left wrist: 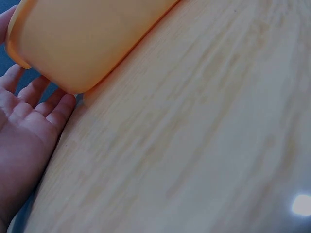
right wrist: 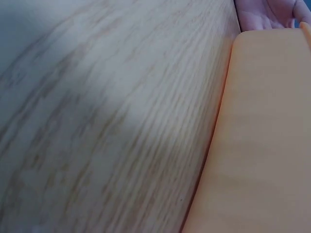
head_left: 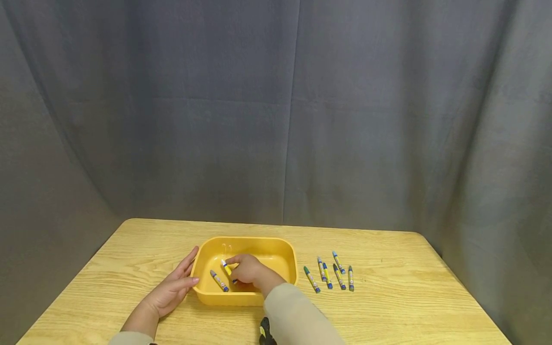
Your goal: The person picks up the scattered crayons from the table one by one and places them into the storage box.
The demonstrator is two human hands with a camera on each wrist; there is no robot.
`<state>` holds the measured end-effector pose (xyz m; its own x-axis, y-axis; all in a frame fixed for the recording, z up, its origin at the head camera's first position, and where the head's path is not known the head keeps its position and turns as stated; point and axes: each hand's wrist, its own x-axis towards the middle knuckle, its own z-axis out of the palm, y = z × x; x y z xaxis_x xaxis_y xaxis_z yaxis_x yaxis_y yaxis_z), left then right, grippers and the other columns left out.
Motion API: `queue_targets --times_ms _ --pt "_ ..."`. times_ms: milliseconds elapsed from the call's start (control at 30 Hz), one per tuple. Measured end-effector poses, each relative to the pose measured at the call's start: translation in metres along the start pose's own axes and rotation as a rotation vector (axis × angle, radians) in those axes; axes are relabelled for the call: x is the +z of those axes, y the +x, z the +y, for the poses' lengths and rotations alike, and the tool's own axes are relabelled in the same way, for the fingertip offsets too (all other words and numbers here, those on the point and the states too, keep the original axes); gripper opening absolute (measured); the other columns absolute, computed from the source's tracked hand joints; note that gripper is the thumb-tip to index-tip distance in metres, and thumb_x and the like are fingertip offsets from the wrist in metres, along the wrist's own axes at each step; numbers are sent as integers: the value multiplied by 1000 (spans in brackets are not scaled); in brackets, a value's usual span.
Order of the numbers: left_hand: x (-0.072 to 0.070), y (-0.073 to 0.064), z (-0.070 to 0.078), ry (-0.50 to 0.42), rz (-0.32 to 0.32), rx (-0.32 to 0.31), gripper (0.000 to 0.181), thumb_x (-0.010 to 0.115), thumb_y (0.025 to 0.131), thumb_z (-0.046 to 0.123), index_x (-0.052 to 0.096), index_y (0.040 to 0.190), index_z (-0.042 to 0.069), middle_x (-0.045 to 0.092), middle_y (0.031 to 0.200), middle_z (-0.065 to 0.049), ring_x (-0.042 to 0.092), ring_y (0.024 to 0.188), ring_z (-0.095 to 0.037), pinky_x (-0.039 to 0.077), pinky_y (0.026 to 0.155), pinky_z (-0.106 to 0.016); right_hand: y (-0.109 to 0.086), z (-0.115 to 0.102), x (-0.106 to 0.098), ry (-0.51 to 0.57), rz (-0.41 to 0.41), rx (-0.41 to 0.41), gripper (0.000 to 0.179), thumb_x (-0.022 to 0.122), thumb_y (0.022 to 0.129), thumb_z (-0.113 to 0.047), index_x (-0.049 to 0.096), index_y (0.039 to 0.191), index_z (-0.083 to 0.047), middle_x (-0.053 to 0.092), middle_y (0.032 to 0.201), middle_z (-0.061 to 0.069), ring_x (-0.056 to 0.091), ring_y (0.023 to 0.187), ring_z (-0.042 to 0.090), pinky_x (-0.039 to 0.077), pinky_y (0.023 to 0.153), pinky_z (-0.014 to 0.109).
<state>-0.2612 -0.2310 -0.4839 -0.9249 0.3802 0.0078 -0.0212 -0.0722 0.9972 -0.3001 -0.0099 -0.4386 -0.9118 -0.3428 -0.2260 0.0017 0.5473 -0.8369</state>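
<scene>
A yellow plastic tray [head_left: 241, 299] stands on the table. My left hand [head_left: 170, 290] holds its left end, the thumb over the rim and the fingers along the outer wall. In the left wrist view, fingertips [left wrist: 67, 103] touch the tray's lower corner. Reaching into the tray, my right hand [head_left: 247, 269] pinches a white-tipped crayon [head_left: 226, 267] with a yellow wrapper. The thumb crosses this crayon and partly hides it. A grey crayon [head_left: 219, 281] lies left of it on the tray floor. The right wrist view shows the tray's outside wall, not the right fingers.
Several crayons lie loose on the table right of the tray, among them a green one [head_left: 312, 279], a light blue one [head_left: 338, 262] and an olive one [head_left: 351, 278]. The wooden table [head_left: 409, 297] ends at the back before a grey curtain [head_left: 353, 143].
</scene>
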Motion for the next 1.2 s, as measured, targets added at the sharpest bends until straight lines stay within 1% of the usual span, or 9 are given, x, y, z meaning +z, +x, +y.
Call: queue_targets --times_ms 200,300,467,600,733,800,900,1100,1200 --pt "1 0 1 4 -5 -5 88 51 94 11 -9 158 21 -10 165 -15 42 116 19 38 97 -9 -2 -5 1 -174 -5 -12 43 60 85 6 66 126 -6 58 75 6 32 47 6 30 45 15" --pt "1 0 1 9 -3 -4 88 51 94 12 -8 158 21 -9 165 -15 42 119 17 38 97 -9 -3 -6 2 -191 -3 -3 43 62 84 6 66 126 -6 58 77 6 31 46 6 29 44 16" --pt "2 -1 0 23 -1 -17 87 51 95 13 -8 158 23 -8 166 -14 33 136 1 37 97 -8 -5 -5 3 -197 2 4 43 63 85 4 65 126 -6 61 89 7 35 49 7 31 45 16" --pt "4 -2 0 16 -8 -11 87 50 95 13 -8 158 23 -8 166 -14 36 130 9 36 97 -7 -6 -2 -1 -212 11 -20 45 66 85 1 63 129 -6 66 102 11 37 49 8 32 46 17" --pt "4 -4 1 5 -23 -6 87 50 95 12 -9 158 22 -9 165 -16 41 118 19 37 97 -7 -8 -1 -9 -173 25 -48 45 67 87 -6 61 131 -5 66 93 8 40 54 8 35 51 19" --pt "3 -4 2 6 -21 -4 87 51 95 12 -9 158 21 -10 165 -16 40 117 20 37 97 -7 -9 -3 -16 -111 18 -54 44 65 88 -8 60 132 -4 60 82 6 42 57 9 37 54 20" --pt "2 -5 3 10 -14 -3 87 50 95 12 -9 158 22 -10 165 -16 39 116 21 37 97 -7 -13 -6 -29 -12 3 -65 46 64 89 -7 57 134 -2 54 81 1 45 62 12 44 58 23" --pt "0 -6 2 20 -13 -2 86 50 96 11 -9 158 22 -10 165 -17 39 115 23 37 96 -7 -18 -4 -58 76 -35 -91 49 62 93 -12 52 140 -4 64 107 11 61 89 23 58 80 42" --pt "0 -7 3 19 -11 -1 86 50 96 11 -9 158 21 -10 165 -17 40 115 23 37 96 -7 -20 0 -73 86 -25 -113 48 62 94 -14 52 140 -5 65 115 15 62 95 26 58 80 40"
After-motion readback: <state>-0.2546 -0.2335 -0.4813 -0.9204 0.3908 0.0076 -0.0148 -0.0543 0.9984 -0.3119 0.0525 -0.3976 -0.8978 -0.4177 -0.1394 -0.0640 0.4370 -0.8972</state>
